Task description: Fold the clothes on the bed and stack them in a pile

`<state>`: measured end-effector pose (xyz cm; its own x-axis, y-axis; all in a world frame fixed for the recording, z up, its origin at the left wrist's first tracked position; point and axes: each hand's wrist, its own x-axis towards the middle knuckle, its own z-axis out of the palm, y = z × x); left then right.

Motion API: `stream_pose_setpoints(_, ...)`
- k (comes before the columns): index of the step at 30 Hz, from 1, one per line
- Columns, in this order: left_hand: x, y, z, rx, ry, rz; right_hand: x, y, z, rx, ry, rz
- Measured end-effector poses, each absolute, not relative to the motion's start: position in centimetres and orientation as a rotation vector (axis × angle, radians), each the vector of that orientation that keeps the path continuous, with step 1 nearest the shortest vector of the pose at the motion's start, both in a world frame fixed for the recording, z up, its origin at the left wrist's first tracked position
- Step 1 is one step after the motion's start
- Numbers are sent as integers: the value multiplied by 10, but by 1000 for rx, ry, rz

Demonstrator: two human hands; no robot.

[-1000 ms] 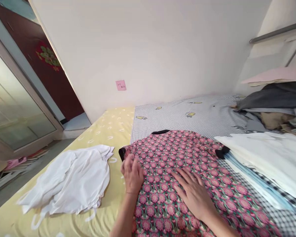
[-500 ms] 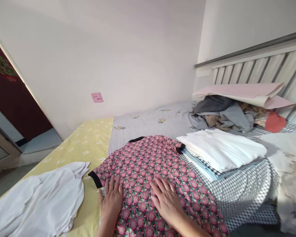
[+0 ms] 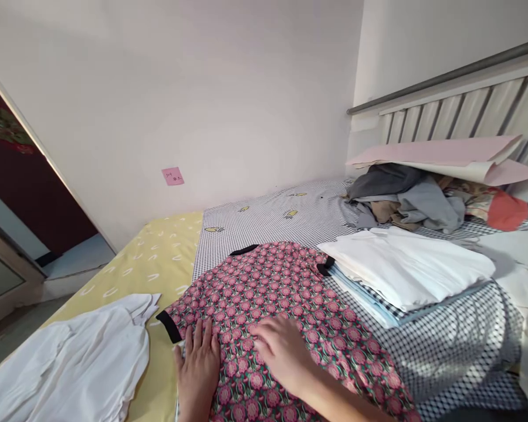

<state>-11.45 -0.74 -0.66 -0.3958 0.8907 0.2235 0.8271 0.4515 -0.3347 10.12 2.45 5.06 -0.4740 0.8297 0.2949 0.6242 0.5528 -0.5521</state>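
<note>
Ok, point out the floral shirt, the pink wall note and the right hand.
Floral shirt (image 3: 268, 299): head view, upper middle.
Pink wall note (image 3: 173, 176): head view, centre.
Right hand (image 3: 284, 353): head view, its back.

Slim strip of yellow bedding (image 3: 162, 381) between white garment (image 3: 88, 357) and floral top (image 3: 242, 293); a hand could slip along it. Past the collar (image 3: 244, 250) I see flat passage over checked sheet (image 3: 264, 225). Rightward, folded stack (image 3: 405, 264) crowds the black cuff (image 3: 325, 267); heaped clothes (image 3: 431, 202) obstruct beyond.

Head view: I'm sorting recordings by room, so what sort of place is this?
Probably a bedroom: a yellow sheet and a checked sheet lie spread like bedding, with folded clothes stacked on the checked one.
</note>
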Motion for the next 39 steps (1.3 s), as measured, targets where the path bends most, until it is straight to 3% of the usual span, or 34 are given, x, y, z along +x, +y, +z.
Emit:
stream_pose_setpoints(4, -121, -10, -13, -1536, -2291, 336, 19, 49, 48, -831, -2351, 453)
stream_pose_setpoints(7, -124, -8, -17, -1491, -2306, 280, 13, 92, 31, -789, -2543, 383)
stream_pose_setpoints(11, -124, -4, -22, -1439, -2282, 177, 89, 176, 11, -1467, -2473, 311)
stream_pose_setpoints(16, -121, -4, -20, -1423, -2331, 153, 173, 230, -3, -1747, -2322, 234)
stream_pose_setpoints(30, -107, -14, -3, -1512, -2481, -206, 195, 131, -14, -1815, -2360, 51)
stream_pose_setpoints(39, -61, -113, -39, -1571, -2504, -526, 218, 39, -39, -1642, -2263, -200)
